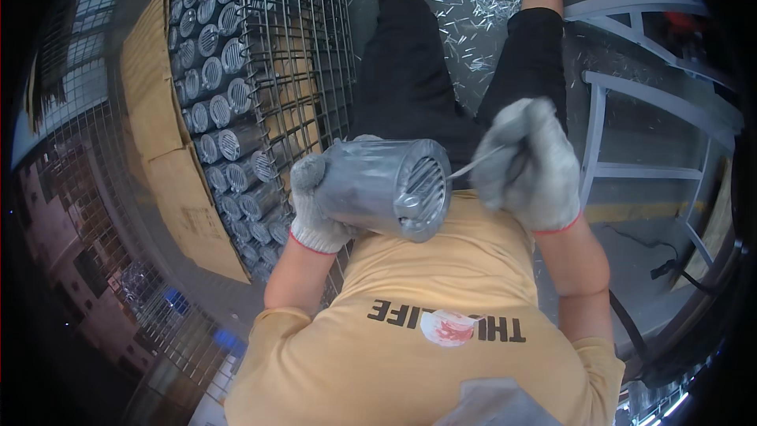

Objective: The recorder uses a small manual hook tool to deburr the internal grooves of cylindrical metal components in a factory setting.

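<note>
A grey metal cylinder (359, 181) with a slatted end face lies sideways in front of my belly, that end turned to the right. My left hand (319, 209), in a whitish knit glove, is wrapped round its far-left side and supports it. In my gloved right hand (536, 170), slightly blurred, the fingers are closed on a thin metal rod-like tool (475, 162). The tool's tip reaches the rim of the slatted end; its rear part is hidden in the glove.
To my left a wire mesh cage (296, 55) holds stacked rows of similar cylinders (211, 75), with cardboard sheets (177, 181) along its far side. Shiny metal slivers (481, 0) litter the floor between my feet. Grey metal frames (643, 171) stand at my right.
</note>
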`<action>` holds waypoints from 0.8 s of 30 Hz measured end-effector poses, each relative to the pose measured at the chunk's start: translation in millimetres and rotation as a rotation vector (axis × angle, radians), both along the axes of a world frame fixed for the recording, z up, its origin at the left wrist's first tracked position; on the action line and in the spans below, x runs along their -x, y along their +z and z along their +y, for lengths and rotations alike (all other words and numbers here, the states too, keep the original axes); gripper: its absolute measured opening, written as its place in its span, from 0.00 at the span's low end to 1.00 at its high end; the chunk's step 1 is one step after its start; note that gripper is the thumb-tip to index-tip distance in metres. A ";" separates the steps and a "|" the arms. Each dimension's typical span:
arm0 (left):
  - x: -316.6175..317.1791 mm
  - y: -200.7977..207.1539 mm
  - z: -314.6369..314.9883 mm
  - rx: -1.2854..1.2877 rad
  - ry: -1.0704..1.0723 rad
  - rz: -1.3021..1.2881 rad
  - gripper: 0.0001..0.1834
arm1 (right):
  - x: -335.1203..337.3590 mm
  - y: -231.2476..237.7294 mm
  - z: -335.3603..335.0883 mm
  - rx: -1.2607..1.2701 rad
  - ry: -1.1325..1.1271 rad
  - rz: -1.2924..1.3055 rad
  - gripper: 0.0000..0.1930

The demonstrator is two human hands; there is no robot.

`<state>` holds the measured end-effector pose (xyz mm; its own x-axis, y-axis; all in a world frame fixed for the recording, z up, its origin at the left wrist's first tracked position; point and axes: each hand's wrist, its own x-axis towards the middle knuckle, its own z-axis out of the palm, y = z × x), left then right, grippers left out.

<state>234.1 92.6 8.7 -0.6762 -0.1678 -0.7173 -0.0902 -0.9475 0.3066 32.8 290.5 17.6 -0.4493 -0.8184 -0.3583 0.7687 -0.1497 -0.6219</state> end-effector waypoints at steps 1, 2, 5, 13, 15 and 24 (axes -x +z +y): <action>-2.2 -2.7 0.4 -0.123 0.046 0.078 0.53 | -4.7 -7.5 -2.1 0.167 -0.157 -0.393 0.31; -1.3 -3.0 1.1 -0.247 0.091 0.158 0.50 | -5.7 -10.1 -1.6 0.179 -0.216 -0.353 0.24; 1.1 2.9 2.3 -0.413 0.205 0.144 0.47 | -6.1 -11.4 -0.6 0.183 -0.267 -0.247 0.18; 3.7 2.5 1.1 -0.386 0.150 0.135 0.51 | -21.4 -1.9 11.7 0.087 -0.208 0.266 0.14; -0.3 -2.6 -0.1 -0.364 0.143 0.127 0.52 | -26.1 0.9 16.2 0.062 -0.191 0.392 0.14; -10.9 -9.4 -4.9 -0.113 0.160 0.028 0.49 | -22.1 8.9 20.5 0.006 -0.024 0.640 0.15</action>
